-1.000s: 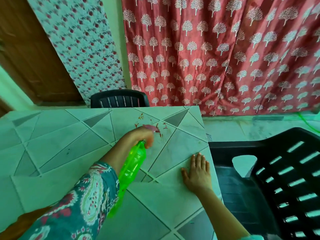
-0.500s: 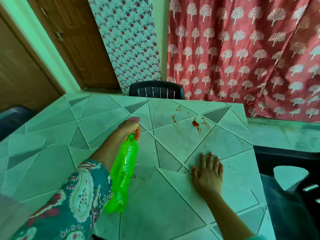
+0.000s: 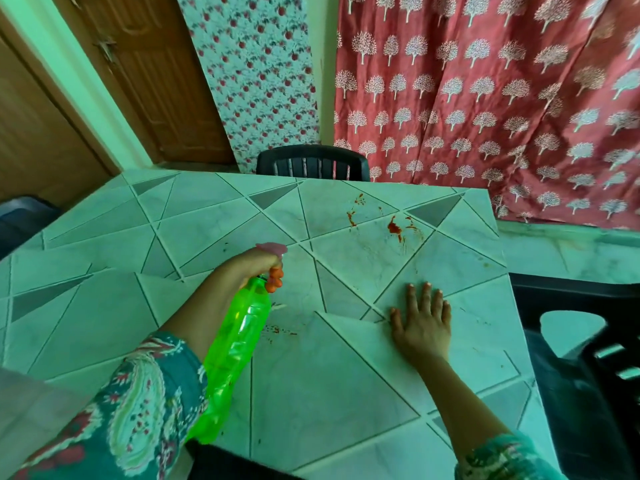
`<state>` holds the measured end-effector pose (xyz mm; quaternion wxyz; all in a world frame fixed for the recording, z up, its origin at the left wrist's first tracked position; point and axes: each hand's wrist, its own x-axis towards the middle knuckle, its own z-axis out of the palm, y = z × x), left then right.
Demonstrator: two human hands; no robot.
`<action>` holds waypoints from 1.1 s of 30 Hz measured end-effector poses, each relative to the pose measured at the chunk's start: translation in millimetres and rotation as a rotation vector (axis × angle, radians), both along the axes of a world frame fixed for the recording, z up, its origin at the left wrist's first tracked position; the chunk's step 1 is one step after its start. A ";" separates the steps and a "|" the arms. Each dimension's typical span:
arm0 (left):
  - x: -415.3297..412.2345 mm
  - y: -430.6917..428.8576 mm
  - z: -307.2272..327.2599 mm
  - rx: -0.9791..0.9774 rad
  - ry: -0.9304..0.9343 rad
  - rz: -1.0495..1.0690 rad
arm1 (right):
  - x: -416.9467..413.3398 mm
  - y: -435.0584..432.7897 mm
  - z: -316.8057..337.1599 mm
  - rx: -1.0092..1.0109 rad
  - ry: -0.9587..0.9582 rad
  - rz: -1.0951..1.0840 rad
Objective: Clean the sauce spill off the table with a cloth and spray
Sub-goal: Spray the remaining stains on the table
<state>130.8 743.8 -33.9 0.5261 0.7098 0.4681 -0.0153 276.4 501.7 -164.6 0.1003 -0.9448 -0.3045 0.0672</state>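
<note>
While the left hand [image 3: 254,263] holds the green spray bottle [image 3: 239,337] by its neck, with fingers curled round the orange trigger [image 3: 274,280], the right hand [image 3: 424,323] lies flat on the tiled table [image 3: 329,393] toward its right edge. Its fingers are straight and hold nothing. Tiny red spots [image 3: 277,330] sit just beside the bottle. The big red sauce spill [image 3: 394,228] is near the far right corner. One black chair [image 3: 311,164] stands at the far edge, another chair [image 3: 571,375] at the right edge.
</note>
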 end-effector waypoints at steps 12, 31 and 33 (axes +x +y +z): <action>84.6 -98.7 -7.5 0.086 0.019 -0.328 | -1.2 -98.0 -1.6 0.019 0.021 0.017; 63.2 -220.3 -11.7 0.108 0.081 -0.330 | -46.0 -162.2 1.2 0.063 0.071 0.064; 45.8 -210.9 -7.4 0.106 0.057 -0.265 | -51.8 -158.7 -1.1 0.071 0.070 0.089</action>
